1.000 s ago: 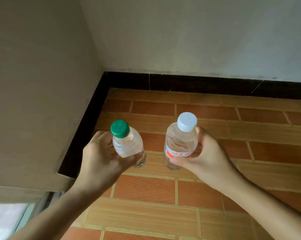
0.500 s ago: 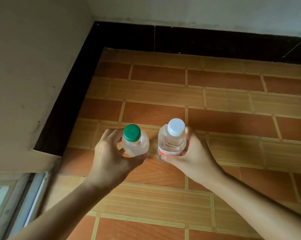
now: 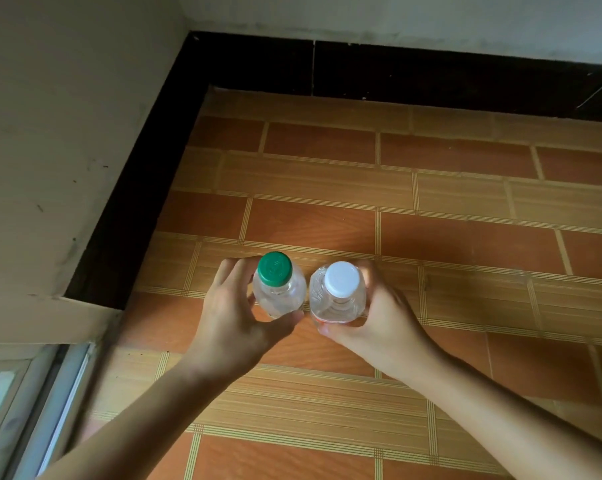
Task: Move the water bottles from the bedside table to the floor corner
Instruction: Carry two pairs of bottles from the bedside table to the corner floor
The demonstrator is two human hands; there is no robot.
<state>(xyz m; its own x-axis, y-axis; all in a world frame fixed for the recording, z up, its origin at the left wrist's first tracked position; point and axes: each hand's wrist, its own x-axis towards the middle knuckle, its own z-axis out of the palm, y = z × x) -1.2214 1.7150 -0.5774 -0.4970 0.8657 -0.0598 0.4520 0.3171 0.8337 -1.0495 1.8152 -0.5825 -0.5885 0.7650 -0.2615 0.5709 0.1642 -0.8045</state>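
I look almost straight down on two clear water bottles held side by side over the tiled floor. My left hand [image 3: 235, 320] wraps the green-capped bottle [image 3: 278, 289]. My right hand [image 3: 382, 320] grips the white-capped bottle [image 3: 339, 294], which has a red label low on its body. The two bottles nearly touch. Both are upright. Their bases are hidden, so I cannot tell whether they rest on the floor.
The orange and tan tiled floor [image 3: 431, 188] meets a black skirting board [image 3: 396, 74] along the far wall and the left wall, forming a corner at the upper left. A window frame [image 3: 33, 403] shows at the lower left.
The view has tilted further down and moved closer to the floor. Both hands have brought the bottles closer together and lower, toward the tiles near the corner.
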